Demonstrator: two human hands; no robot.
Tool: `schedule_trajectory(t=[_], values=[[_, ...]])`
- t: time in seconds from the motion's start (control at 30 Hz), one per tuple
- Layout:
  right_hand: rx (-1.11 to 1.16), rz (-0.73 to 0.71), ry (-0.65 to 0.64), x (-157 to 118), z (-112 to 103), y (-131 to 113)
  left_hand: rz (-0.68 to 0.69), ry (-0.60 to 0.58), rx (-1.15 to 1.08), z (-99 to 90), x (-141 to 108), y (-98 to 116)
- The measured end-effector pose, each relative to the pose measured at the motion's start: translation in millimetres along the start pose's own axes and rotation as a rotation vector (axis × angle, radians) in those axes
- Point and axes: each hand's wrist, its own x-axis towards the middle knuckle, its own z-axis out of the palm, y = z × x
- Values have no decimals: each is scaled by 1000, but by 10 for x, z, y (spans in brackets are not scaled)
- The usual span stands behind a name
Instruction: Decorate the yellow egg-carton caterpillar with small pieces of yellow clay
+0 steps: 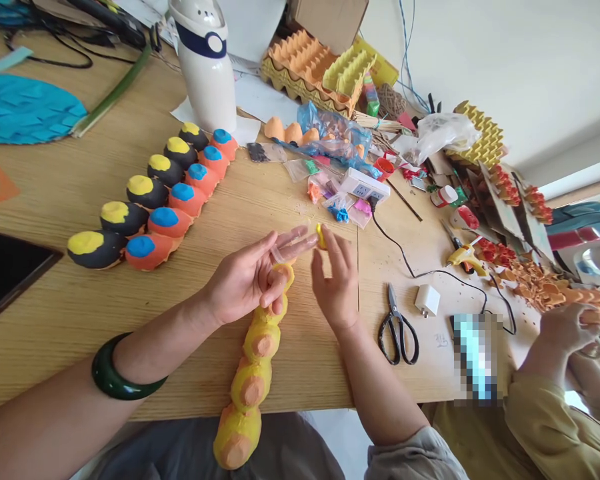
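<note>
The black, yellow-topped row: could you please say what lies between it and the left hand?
An orange, blue-topped row, then wooden tabletop, as the head view shows.

The table (175, 320) is of smooth wood with fine grain and a soft sheen. The strip of yellow cups (251, 373) looks like moulded paper pulp, its yellow coat matt and uneven, rough at the orange tips. The row of black cups (166, 173) and the row of orange cups (199, 200) are also matt. The film (296, 251) at the fingers is thin, clear plastic. The green bangle (109, 373) is hard and very glossy; its material I cannot tell. The white container (207, 87) is smooth and shiny. The scissors (393, 305) have metal blades. The grey sleeve (410, 457) is wrinkled matt cloth.
</note>
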Motion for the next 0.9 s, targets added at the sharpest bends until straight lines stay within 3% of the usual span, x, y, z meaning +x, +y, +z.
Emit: schedule_trajectory(t=[0.07, 0.2, 0.3, 0.4, 0.47, 0.57, 0.73, 0.9], values=[[109, 111, -34, 7, 1, 8, 27, 16, 50, 3, -7, 4], [490, 520, 112, 88, -29, -15, 225, 106, 371, 25, -36, -51], [794, 743, 126, 151, -36, -36, 482, 134, 892, 0, -45, -121], [928, 854, 158, 172, -26, -35, 747, -35, 1467, -87, -16, -159], [953, 900, 140, 173, -26, -27, 822, -90, 1697, -149, 15, -168], [975, 949, 114, 179, -39, -19, 857, -100, 1848, -198, 46, -179], [936, 869, 111, 202, -70, -59, 813, -70, 1845, -202, 50, -203], [747, 700, 171, 189, -104, -148, 759, -77, 1766, -224, 51, -224]])
